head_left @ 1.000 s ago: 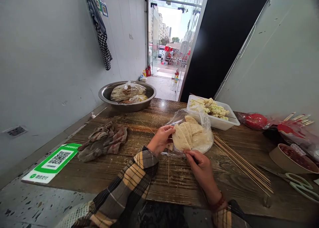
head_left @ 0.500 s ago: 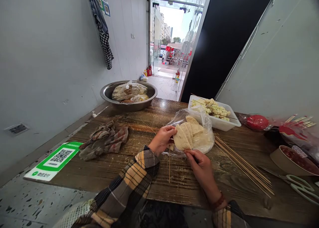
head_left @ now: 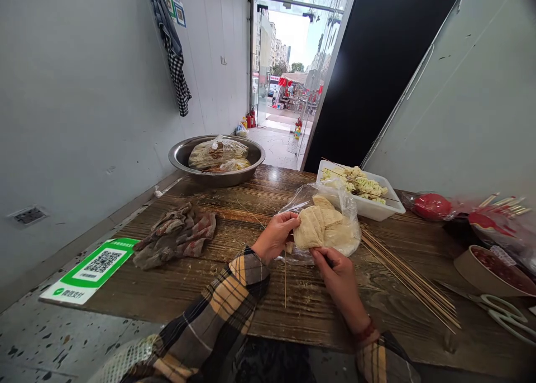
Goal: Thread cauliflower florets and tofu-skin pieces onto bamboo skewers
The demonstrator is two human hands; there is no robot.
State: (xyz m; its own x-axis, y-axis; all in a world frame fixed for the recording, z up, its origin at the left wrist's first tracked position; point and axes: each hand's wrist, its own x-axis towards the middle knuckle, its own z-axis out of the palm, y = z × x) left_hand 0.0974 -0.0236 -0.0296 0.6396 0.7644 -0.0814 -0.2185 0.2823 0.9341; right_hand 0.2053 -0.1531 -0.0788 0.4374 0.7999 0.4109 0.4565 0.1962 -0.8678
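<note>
My plaid sleeves (head_left: 228, 296) come in over the near edge of the wooden table (head_left: 234, 274), and a red bracelet (head_left: 367, 333) circles my right wrist. My right hand (head_left: 337, 274) is narrowed to a pinch, thumb and fingertips closed on the lower edge of a pale pleated sheet (head_left: 307, 229). My left hand (head_left: 274, 236) grips the same sheet at its left side, so it hangs between the two, its folds gathered toward my right fingertips. A single bamboo skewer (head_left: 285, 285) points toward me from under my left hand; I can't quite tell whether those fingers hold it too.

Just behind the sheet lies an open clear plastic bag (head_left: 352, 207) with more pale pieces in it. To the right, a bundle of bamboo skewers (head_left: 410, 279) lies slantwise, and beyond its near end are scissors (head_left: 505, 311) beside a paper bowl (head_left: 477, 274). On my left are a green-and-white QR card (head_left: 90, 271) and a crumpled cloth (head_left: 176, 235).

Farther back, a white tray (head_left: 379, 211) holds skewered cauliflower (head_left: 355, 182), and a steel basin (head_left: 221, 179) holds bagged food (head_left: 218, 151). Past the table stand red fire extinguishers (head_left: 250, 119) near the glass door (head_left: 320, 73).
</note>
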